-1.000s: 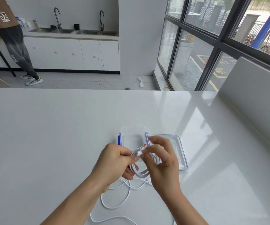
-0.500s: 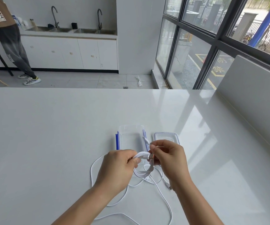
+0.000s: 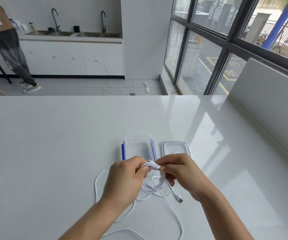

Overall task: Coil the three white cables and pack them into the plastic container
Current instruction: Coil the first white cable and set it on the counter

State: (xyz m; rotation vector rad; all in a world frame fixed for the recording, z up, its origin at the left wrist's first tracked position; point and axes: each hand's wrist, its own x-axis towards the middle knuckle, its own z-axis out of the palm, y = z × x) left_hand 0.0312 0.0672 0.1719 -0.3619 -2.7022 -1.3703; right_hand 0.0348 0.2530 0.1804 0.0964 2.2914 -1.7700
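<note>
Left hand [image 3: 125, 181] clamped on one side of a coiled white cable [image 3: 154, 179], right hand [image 3: 183, 172] pinching the other side by the orange-tipped plug [image 3: 161, 168]; bundle held just above the tabletop [image 3: 53, 153], loops hanging between the two grips. Seen from the head camera only: open plastic container [image 3: 138, 148] with blue clips just beyond the hands, apparently bare inside, its clear lid [image 3: 176, 148] lying flat beside it on the right. Loose white cable [image 3: 174, 213] trailing on the tabletop below the wrists, a free plug [image 3: 180, 200] near the right forearm; count of separate loose cables hard to tell. Probably finishing the first coil, with packing not yet begun. Risk from here: coil springing open once either grip eases, since nothing ties it; also loops snagging the loose cable underneath and dragging it along toward the container.
</note>
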